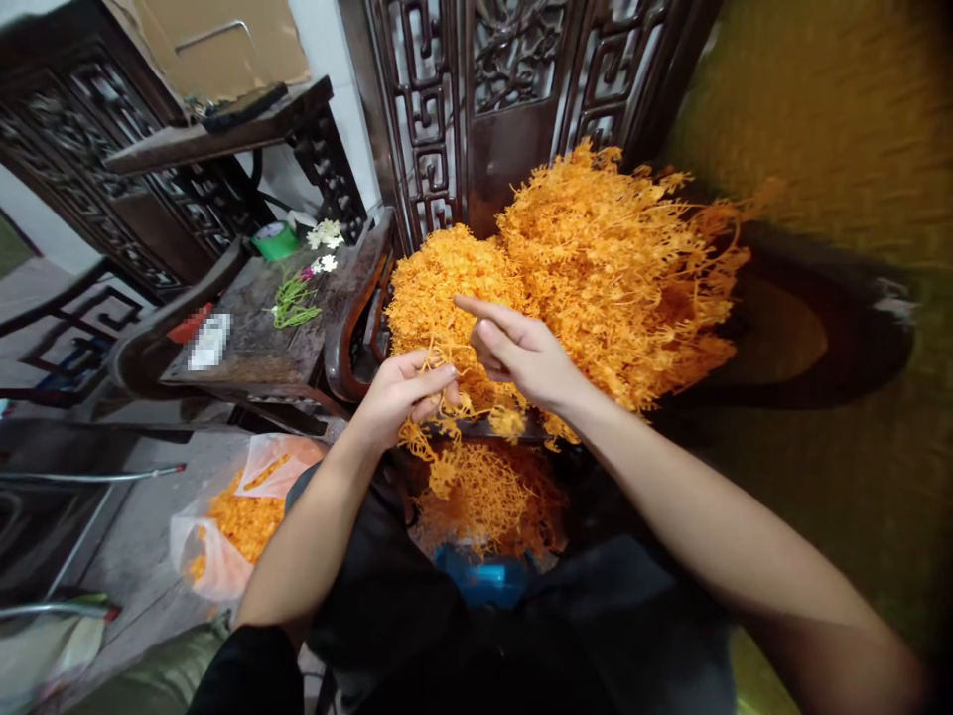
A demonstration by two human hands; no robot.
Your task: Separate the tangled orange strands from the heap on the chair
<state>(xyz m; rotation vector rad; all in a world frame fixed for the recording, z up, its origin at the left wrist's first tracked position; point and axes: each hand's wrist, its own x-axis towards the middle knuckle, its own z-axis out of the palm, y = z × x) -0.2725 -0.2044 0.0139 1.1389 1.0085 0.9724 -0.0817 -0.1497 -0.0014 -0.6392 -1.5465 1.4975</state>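
My left hand (pixel 406 395) is closed in a pinch on a thin orange artificial flower sprig (pixel 436 452), whose small branches hang below the fingers. My right hand (pixel 521 350) is just to the right, index finger stretched out to the left, thumb pressed against the curled fingers. Whatever those curled fingers may hold is hidden. Behind both hands lies a large heap of orange sprigs (pixel 603 268) on a dark wooden chair. Between my legs, more orange sprigs (pixel 491 492) stand in a blue container (pixel 487 578).
On the left, a dark wooden side table (pixel 245 298) bears green tape (pixel 275 241), green stems (pixel 294 301) and white flowers (pixel 326 235). A plastic bag (pixel 223 556) of orange pieces is on the floor. A carved chair back (pixel 513 129) rises behind the heap.
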